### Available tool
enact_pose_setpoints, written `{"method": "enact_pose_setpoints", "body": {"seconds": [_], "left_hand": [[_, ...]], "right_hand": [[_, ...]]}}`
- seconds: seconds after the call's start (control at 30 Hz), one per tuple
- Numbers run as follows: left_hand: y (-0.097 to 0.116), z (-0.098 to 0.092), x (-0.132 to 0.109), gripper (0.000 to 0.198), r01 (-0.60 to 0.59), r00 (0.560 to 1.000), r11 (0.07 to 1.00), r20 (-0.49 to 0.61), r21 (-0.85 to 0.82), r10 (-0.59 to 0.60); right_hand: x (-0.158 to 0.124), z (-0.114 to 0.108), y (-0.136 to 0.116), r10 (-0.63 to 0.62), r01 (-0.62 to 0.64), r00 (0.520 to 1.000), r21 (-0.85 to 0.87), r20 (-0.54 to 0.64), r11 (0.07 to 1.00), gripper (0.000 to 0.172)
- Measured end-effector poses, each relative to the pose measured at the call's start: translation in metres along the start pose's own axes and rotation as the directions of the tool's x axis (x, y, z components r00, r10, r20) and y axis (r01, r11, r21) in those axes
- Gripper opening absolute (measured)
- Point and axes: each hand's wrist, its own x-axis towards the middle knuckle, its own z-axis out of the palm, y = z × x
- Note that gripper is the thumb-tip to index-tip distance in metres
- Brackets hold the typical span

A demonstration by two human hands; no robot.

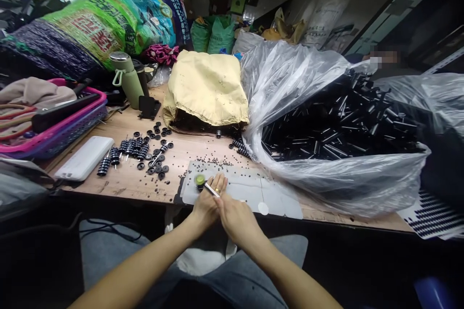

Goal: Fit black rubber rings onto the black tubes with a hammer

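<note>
My left hand and my right hand meet over a translucent grey mat at the table's front edge. A short, shiny black tube slants between them. Its lower end is in the closed fingers of my right hand. Bent and close together, the fingers of my left hand lie against the tube, and one wears a ring. Just beyond its upper end is a small round yellow-green thing. Tiny black rings lie scattered on the mat and table. The inner sides of both hands are hidden.
On the right, a clear plastic bag bulges with black tubes. A yellow sack stands behind the mat. Leftward are ribbed black rollers, black discs, a white box, a green bottle and a pink basket.
</note>
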Motion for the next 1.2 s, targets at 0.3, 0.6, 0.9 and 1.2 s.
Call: {"method": "enact_pose_setpoints", "body": {"seconds": [0.3, 0.6, 0.9, 1.2], "left_hand": [[-0.012, -0.044, 0.007, 0.025, 0.166, 0.979, 0.94, 0.164, -0.3, -0.121], [-0.067, -0.039, 0.117, 0.035, 0.576, 0.811, 0.738, 0.135, -0.352, -0.569], [-0.091, -0.007, 0.19, 0.021, 0.721, 0.654, 0.595, 0.066, -0.354, -0.754], [-0.083, -0.061, 0.082, 0.026, 0.202, 0.594, 0.578, -0.371, -0.79, -0.714]], "right_hand": [[0.013, -0.006, 0.045, 0.191, -0.204, 0.976, -0.133, -0.106, 0.97, 0.046], [0.023, 0.018, 0.098, 0.229, -0.326, 0.929, -0.347, -0.292, 0.88, 0.036], [0.084, -0.042, 0.14, 0.222, -0.295, 0.825, -0.06, -0.519, 0.954, 0.021], [0.108, -0.066, 0.162, 0.336, -0.225, 0.818, 0.277, -0.467, 0.934, 0.022]]}}
